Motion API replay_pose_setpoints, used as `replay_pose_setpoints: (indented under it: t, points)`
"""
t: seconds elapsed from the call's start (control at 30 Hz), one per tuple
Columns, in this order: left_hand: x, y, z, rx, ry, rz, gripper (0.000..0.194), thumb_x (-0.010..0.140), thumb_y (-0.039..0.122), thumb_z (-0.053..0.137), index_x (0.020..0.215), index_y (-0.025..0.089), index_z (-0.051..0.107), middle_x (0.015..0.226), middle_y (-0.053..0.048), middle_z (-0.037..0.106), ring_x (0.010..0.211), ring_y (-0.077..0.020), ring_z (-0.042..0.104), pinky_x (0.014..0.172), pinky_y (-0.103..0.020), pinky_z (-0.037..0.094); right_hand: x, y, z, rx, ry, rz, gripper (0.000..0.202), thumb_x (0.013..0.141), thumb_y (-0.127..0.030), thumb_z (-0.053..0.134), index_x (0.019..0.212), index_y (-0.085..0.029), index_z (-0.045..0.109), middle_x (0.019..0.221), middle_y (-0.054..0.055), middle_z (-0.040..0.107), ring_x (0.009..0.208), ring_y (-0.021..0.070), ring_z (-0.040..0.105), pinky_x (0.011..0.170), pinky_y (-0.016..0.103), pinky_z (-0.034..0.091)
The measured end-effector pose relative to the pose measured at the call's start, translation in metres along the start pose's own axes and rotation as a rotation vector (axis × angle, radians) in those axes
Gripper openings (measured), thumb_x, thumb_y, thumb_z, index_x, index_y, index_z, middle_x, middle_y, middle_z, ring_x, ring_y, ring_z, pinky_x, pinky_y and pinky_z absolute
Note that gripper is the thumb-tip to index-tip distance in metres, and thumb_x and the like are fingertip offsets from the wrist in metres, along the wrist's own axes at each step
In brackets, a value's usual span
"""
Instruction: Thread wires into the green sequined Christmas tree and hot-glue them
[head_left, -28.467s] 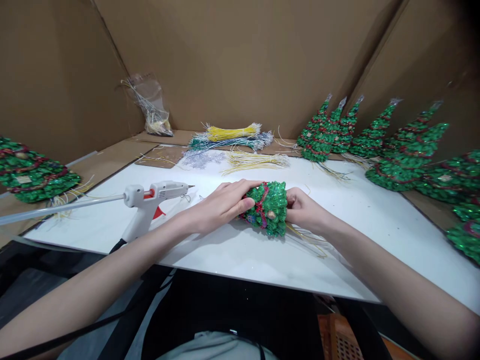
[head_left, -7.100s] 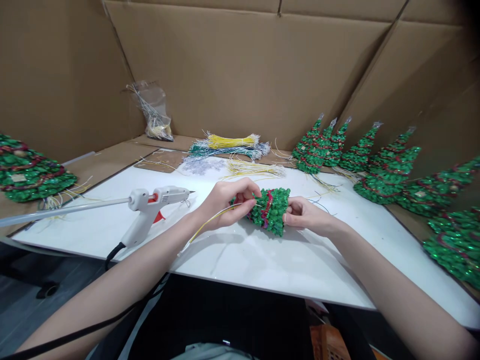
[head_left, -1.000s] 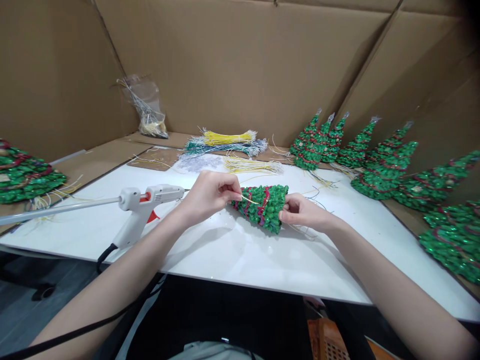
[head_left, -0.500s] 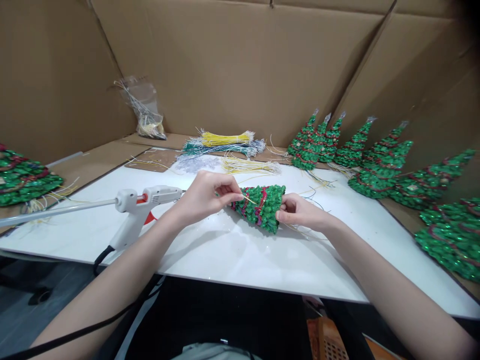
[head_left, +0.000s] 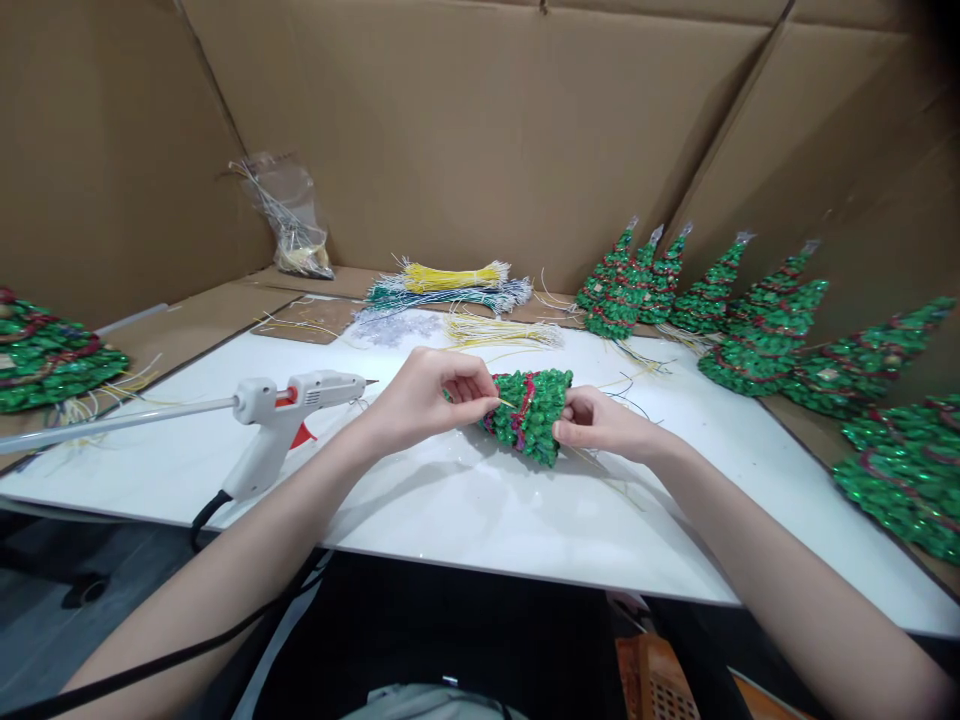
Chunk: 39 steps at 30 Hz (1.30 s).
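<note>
A small green tree (head_left: 541,415) with red garland lies on its side over the white board, its wide base facing right. My right hand (head_left: 596,420) grips the base edge between thumb and fingers. Above the tree's narrower part, my left hand (head_left: 450,395) pinches a thin yellow wire (head_left: 507,403) that lies against the garland. The tree's tip is hidden behind my left hand. Thin wires trail from the base below my right hand.
A white glue gun (head_left: 281,420) stands at the left by my left forearm. Wire bundles (head_left: 454,278) lie at the back. Several finished-looking trees (head_left: 761,340) line the right side, and another tree (head_left: 52,355) sits far left. Cardboard walls (head_left: 450,130) surround the board.
My left hand has slid slightly right along the wire, toward the tree's base, and less wire shows past its fingertips. My right hand has hardly moved.
</note>
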<state>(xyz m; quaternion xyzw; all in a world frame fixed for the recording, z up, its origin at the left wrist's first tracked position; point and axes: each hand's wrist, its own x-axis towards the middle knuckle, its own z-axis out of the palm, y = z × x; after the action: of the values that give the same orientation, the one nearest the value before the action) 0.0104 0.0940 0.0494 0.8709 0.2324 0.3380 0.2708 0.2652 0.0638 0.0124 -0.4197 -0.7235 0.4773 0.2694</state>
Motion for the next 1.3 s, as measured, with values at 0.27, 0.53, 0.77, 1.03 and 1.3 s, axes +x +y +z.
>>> replay_pose_setpoints:
  t: [0.27, 0.53, 0.77, 1.03, 1.3]
  points:
    - [0.000, -0.001, 0.006, 0.142, 0.010, 0.125, 0.004, 0.081, 0.011, 0.069, 0.080, 0.012, 0.072, 0.070, -0.002, 0.069, 0.061, -0.0096, 0.059, 0.060, -0.021, 0.048, 0.001, 0.000, -0.001, -0.007, -0.015, -0.004, 0.056, 0.069, -0.066, 0.071, 0.067, -0.018, 0.043, 0.061, -0.007, 0.031, 0.056, 0.0071, 0.027, 0.049, 0.024, 0.020]
    - [-0.002, -0.005, -0.002, 0.210, -0.010, 0.206, 0.007, 0.086, 0.016, 0.065, 0.086, 0.013, 0.072, 0.073, -0.002, 0.068, 0.064, -0.0104, 0.058, 0.062, -0.022, 0.046, -0.003, -0.006, -0.003, 0.058, -0.070, -0.015, 0.048, 0.077, -0.059, 0.067, 0.070, -0.017, 0.046, 0.059, -0.008, 0.028, 0.052, 0.0061, 0.024, 0.046, 0.024, 0.016]
    - [-0.004, -0.006, 0.002, 0.269, -0.007, 0.218, 0.010, 0.090, 0.018, 0.061, 0.083, 0.013, 0.067, 0.072, -0.001, 0.063, 0.063, -0.0092, 0.054, 0.060, -0.021, 0.042, -0.001, 0.000, -0.008, 0.377, -0.157, -0.015, 0.017, 0.077, -0.031, 0.058, 0.071, -0.016, 0.053, 0.049, -0.009, 0.032, 0.042, 0.0055, 0.024, 0.040, 0.023, 0.017]
    - [-0.005, -0.005, 0.002, 0.392, -0.034, 0.283, 0.013, 0.093, 0.017, 0.054, 0.085, 0.014, 0.063, 0.076, -0.002, 0.062, 0.066, -0.0105, 0.054, 0.061, -0.022, 0.041, 0.000, -0.009, 0.005, 0.141, -0.027, 0.068, 0.017, 0.079, -0.028, 0.058, 0.069, -0.017, 0.050, 0.050, -0.010, 0.027, 0.044, 0.0045, 0.021, 0.042, 0.021, 0.014]
    - [-0.002, -0.003, 0.002, 0.544, -0.055, 0.357, 0.021, 0.097, 0.019, 0.048, 0.085, 0.014, 0.064, 0.074, -0.002, 0.060, 0.064, -0.0111, 0.050, 0.060, -0.023, 0.039, 0.003, -0.003, 0.011, 0.011, 0.078, -0.004, 0.020, 0.077, -0.030, 0.059, 0.066, -0.017, 0.050, 0.054, -0.008, 0.029, 0.049, 0.0055, 0.023, 0.045, 0.022, 0.018]
